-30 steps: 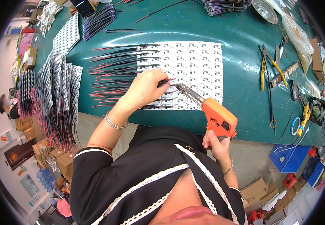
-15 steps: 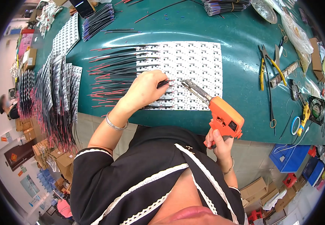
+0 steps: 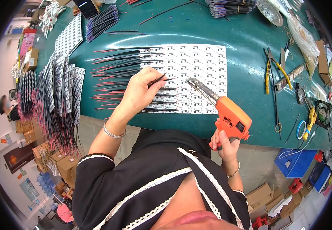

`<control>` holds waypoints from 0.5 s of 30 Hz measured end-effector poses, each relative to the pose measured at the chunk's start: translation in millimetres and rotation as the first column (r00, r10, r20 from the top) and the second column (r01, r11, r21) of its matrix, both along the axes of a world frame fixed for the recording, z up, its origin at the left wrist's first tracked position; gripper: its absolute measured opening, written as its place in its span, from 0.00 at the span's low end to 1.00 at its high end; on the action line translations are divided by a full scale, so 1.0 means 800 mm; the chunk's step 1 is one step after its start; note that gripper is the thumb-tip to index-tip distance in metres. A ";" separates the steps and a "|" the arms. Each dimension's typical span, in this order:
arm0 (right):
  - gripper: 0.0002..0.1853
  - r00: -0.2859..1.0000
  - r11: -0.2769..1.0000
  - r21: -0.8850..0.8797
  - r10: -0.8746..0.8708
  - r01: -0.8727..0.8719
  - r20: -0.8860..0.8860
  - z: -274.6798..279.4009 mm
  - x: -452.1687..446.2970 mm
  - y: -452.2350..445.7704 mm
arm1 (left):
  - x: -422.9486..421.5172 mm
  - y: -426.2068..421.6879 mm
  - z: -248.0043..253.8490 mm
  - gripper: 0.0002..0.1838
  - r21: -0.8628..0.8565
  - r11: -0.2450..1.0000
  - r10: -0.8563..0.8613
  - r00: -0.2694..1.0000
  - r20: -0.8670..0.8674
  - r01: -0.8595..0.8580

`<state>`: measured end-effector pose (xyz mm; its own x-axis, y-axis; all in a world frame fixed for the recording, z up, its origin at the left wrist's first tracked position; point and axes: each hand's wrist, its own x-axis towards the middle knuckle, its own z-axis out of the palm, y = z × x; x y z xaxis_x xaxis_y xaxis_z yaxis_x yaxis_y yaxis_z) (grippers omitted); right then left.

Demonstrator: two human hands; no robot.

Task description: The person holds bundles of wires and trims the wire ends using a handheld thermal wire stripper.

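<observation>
Over a white panel of small circuit boards (image 3: 206, 82) my left hand (image 3: 138, 90) pinches thin black wires (image 3: 159, 79) between thumb and fingertips. Their tips point right across the panel. Rows of black wires with red ends (image 3: 114, 69) lie along the panel's left side and stick out past its edge. My right hand (image 3: 227, 148) is wrapped round the handle of an orange soldering gun (image 3: 232, 119). Its metal tip hovers near the panel's middle, right of the held wires and apart from them. Part of the panel is hidden behind my left hand.
Wired panels (image 3: 64, 88) are stacked at the table's left edge, wires hanging down. Wire bundles (image 3: 102, 22) lie at the back. On the right are yellow-handled cutters (image 3: 269, 71), a metal strip (image 3: 290, 78), a small fan (image 3: 322, 114) and a blue tape roll (image 3: 301, 128).
My left hand has shifted slightly left and away from me, its pinched wires now more visible. The soldering gun has moved a little to the right.
</observation>
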<state>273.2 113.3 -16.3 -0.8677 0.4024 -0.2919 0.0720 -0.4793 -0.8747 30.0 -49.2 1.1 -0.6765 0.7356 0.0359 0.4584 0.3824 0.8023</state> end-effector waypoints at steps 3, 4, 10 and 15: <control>0.18 1.000 1.000 0.023 0.005 -0.005 0.005 0.003 -0.006 0.000 | 0.001 0.009 0.003 0.06 -0.010 0.999 0.031 0.999 -0.009 -0.032; 0.18 1.000 0.999 0.032 0.005 -0.005 0.013 0.004 -0.008 0.000 | 0.001 0.013 0.002 0.05 -0.007 0.999 0.049 0.999 -0.013 -0.049; 0.16 0.998 0.998 0.068 0.011 -0.015 0.063 0.007 -0.016 -0.002 | 0.000 0.021 -0.001 0.06 -0.100 0.994 -0.045 0.997 -0.068 0.038; 0.16 0.994 0.995 0.084 0.037 -0.045 0.099 0.007 -0.018 -0.002 | -0.001 0.022 -0.010 0.04 -0.154 0.987 -0.069 0.976 -0.208 0.037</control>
